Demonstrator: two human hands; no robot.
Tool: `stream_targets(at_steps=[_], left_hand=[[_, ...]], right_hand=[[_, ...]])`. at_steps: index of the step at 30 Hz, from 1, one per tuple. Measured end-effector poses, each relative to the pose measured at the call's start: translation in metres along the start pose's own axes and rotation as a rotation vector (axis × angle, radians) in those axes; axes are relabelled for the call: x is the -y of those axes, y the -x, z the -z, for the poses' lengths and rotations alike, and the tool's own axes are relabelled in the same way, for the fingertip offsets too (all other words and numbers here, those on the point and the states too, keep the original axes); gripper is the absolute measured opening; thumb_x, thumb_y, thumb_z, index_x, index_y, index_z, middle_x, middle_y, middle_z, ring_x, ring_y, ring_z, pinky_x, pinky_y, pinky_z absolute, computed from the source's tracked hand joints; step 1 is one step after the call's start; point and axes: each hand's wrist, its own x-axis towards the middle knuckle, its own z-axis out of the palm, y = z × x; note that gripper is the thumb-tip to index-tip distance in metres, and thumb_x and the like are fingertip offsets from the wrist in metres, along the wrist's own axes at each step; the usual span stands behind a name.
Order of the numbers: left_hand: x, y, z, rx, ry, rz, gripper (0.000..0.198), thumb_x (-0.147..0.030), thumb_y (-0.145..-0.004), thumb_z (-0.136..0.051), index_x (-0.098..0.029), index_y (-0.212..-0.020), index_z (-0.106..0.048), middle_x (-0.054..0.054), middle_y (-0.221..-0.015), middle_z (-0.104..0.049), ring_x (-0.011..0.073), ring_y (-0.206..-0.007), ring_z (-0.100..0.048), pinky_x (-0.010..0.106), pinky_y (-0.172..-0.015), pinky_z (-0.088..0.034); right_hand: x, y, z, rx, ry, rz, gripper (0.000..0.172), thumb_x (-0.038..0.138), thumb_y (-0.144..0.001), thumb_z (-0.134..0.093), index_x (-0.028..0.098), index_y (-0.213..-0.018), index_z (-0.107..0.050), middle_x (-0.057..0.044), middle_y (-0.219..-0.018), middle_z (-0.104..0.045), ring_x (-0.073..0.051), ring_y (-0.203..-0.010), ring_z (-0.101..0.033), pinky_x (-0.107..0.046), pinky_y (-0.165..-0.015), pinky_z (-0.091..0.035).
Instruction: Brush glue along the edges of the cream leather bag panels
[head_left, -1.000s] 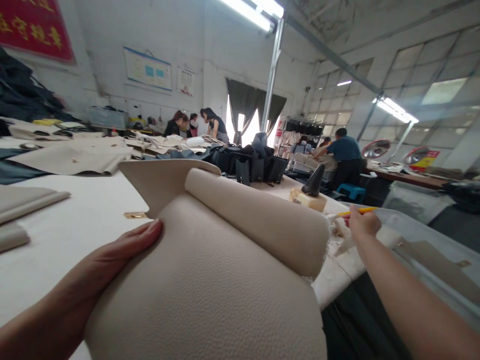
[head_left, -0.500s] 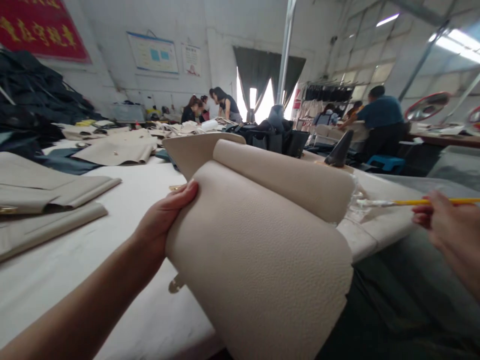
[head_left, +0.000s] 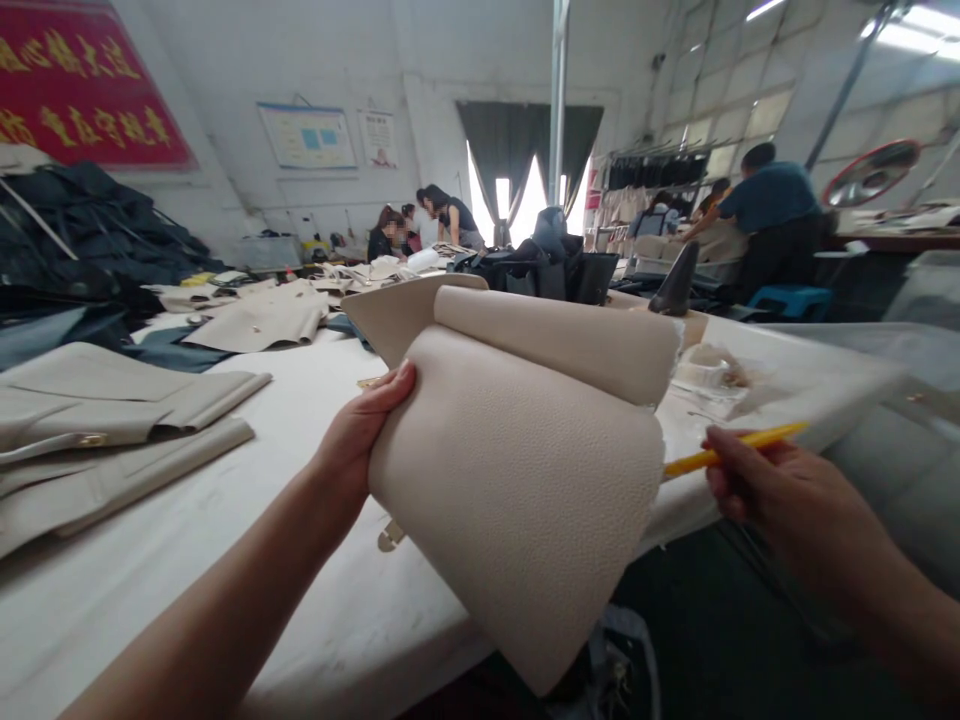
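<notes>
I have the left hand (head_left: pixel 367 440) closed on the edge of a curled cream pebbled-leather panel (head_left: pixel 510 480), holding it up over the white table (head_left: pixel 300 630) with its lower corner hanging past the table's edge. The right hand (head_left: pixel 780 500) pinches a yellow stick (head_left: pixel 739 447), whose near end sits just beside the panel's rim. A small metal clasp (head_left: pixel 390 535) shows just behind the panel, folded beige leather pieces (head_left: pixel 97 420) lie on the table to the left, and a black cone-shaped form (head_left: pixel 675 282) stands farther along.
</notes>
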Motion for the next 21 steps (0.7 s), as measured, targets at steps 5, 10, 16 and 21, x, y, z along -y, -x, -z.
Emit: stream_targets(at_steps=[5,10,16,21], left_hand=[[0.001,-0.001,0.001,0.022,0.007,-0.006,0.032,-0.022,-0.084,-0.067,-0.014,-0.115,-0.066,0.004,-0.071,-0.072,0.0177,-0.054,-0.068,0.026,-0.055,-0.061],[0.001,-0.004,0.003,0.020,0.019,0.009,0.030,-0.020,-0.085,-0.066,-0.014,-0.114,-0.066,0.005,-0.073,-0.073,0.0178,-0.055,-0.068,0.027,-0.055,-0.062],[0.003,-0.004,0.005,0.036,0.003,-0.002,0.034,-0.022,-0.084,-0.069,-0.015,-0.117,-0.067,0.005,-0.076,-0.074,0.0174,-0.056,-0.069,0.027,-0.059,-0.062],[0.005,-0.003,0.003,0.041,0.030,0.030,0.033,-0.019,-0.084,-0.066,-0.015,-0.117,-0.068,0.005,-0.076,-0.074,0.0188,-0.058,-0.070,0.029,-0.061,-0.063]], right_hand=[[-0.003,-0.007,-0.009,0.071,0.228,0.062,0.072,0.093,-0.054,-0.052,0.022,-0.053,-0.054,-0.005,-0.047,-0.050,-0.015,-0.043,-0.043,-0.032,-0.050,-0.037],[0.001,-0.010,-0.014,-0.033,0.361,0.198,0.069,0.090,-0.059,-0.045,0.022,-0.064,-0.056,-0.005,-0.051,-0.055,-0.019,-0.045,-0.049,-0.034,-0.053,-0.038],[0.011,-0.007,-0.024,0.049,0.350,0.160,0.082,0.097,-0.051,-0.042,0.020,-0.076,-0.055,-0.004,-0.049,-0.053,-0.018,-0.044,-0.046,-0.032,-0.050,-0.034],[0.002,-0.011,-0.019,0.189,0.228,0.059,0.083,0.101,-0.048,-0.050,0.020,-0.066,-0.055,-0.003,-0.049,-0.049,-0.014,-0.044,-0.041,-0.029,-0.048,-0.033]])
